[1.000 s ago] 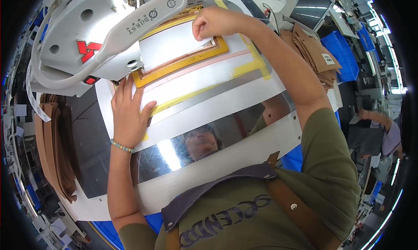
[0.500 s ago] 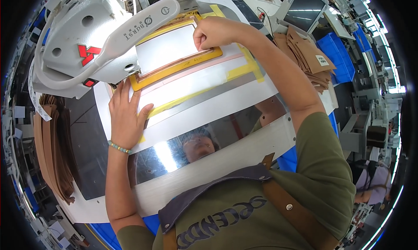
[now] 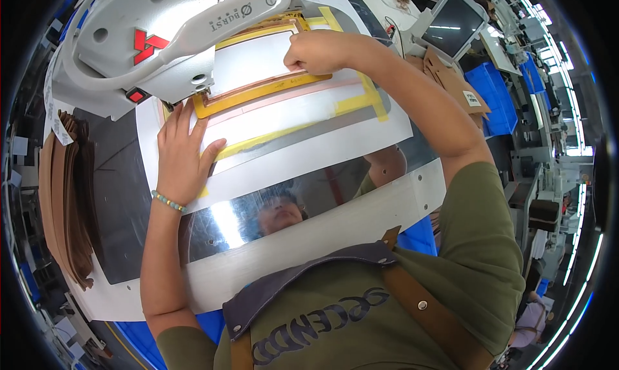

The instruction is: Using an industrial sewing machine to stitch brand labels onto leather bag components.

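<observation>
My left hand [image 3: 182, 157] lies flat with fingers spread on a white board [image 3: 309, 147] with yellow tape strips, its fingertips at the left end of a yellow rectangular frame [image 3: 258, 94]. Inside that frame is a white panel [image 3: 248, 63] with a brownish border. My right hand [image 3: 322, 52] is curled at the frame's right side, knuckles up, fingertips down on the inner border; whatever they may hold is hidden. A white sewing-machine-like head [image 3: 103, 54], with a pale curved lamp housing, hangs over the frame's left end.
A reflective plate [image 3: 329, 196] lies nearer me. Brown cut pieces are stacked at the left [image 3: 61, 202] and back right [image 3: 451, 86], beside a blue bin [image 3: 490, 102] and a monitor [image 3: 451, 25]. A co-worker [image 3: 529, 321] is partly visible at lower right.
My curled right hand has moved slightly down along the frame's right side since a second ago; my left hand stays spread. The view has shifted. The co-worker has moved lower in view.
</observation>
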Demonstrator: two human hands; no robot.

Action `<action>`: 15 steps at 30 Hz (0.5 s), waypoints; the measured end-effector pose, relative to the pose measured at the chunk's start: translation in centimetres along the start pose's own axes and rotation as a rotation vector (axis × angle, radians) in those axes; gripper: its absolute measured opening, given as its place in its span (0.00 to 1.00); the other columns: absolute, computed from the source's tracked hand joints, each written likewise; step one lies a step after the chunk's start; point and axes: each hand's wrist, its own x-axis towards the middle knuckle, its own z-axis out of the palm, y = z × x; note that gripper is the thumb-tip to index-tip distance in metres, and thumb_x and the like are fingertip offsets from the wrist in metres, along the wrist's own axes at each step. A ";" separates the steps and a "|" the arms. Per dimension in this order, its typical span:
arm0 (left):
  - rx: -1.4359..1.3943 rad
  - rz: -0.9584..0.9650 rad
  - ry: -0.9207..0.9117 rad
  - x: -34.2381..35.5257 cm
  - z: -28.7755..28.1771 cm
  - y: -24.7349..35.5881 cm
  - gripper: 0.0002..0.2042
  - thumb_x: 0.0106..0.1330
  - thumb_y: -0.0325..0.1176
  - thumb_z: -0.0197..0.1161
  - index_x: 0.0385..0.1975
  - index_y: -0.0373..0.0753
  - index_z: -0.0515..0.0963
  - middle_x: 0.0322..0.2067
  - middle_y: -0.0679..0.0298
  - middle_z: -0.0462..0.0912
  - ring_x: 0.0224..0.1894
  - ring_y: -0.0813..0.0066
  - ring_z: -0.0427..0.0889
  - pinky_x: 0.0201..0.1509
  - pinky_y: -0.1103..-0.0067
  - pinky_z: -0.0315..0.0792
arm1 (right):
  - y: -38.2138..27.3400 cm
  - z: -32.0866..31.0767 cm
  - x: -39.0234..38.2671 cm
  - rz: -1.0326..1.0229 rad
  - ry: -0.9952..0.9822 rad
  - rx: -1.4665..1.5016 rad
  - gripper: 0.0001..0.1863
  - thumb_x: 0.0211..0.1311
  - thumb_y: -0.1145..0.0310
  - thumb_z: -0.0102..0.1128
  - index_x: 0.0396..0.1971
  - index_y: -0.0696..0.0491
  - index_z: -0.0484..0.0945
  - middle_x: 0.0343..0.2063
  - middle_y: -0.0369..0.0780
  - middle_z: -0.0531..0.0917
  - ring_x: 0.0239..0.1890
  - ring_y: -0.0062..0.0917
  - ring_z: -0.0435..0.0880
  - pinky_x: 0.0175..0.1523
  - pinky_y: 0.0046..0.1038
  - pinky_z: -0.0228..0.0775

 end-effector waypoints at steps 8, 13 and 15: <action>-0.031 0.024 0.053 -0.1 0.7 -0.5 0.33 0.76 0.58 0.58 0.68 0.36 0.77 0.77 0.45 0.64 0.80 0.44 0.57 0.81 0.55 0.50 | -1.5 -1.0 0.7 -0.060 0.374 0.413 0.09 0.62 0.73 0.60 0.37 0.54 0.88 0.36 0.43 0.88 0.46 0.33 0.85 0.54 0.34 0.77; -0.028 0.013 0.040 -0.3 0.7 -0.2 0.30 0.77 0.53 0.59 0.70 0.36 0.75 0.78 0.46 0.62 0.81 0.46 0.56 0.81 0.55 0.51 | -6.5 0.9 4.7 -0.149 0.376 0.703 0.17 0.72 0.56 0.67 0.43 0.56 0.90 0.39 0.41 0.90 0.44 0.29 0.88 0.52 0.32 0.78; -0.058 0.018 0.073 -0.5 0.8 -0.4 0.31 0.77 0.57 0.58 0.68 0.38 0.78 0.77 0.47 0.64 0.80 0.44 0.58 0.81 0.56 0.51 | -9.0 0.7 4.9 -0.104 0.311 0.725 0.19 0.70 0.53 0.72 0.43 0.56 0.91 0.40 0.42 0.91 0.42 0.28 0.88 0.50 0.29 0.79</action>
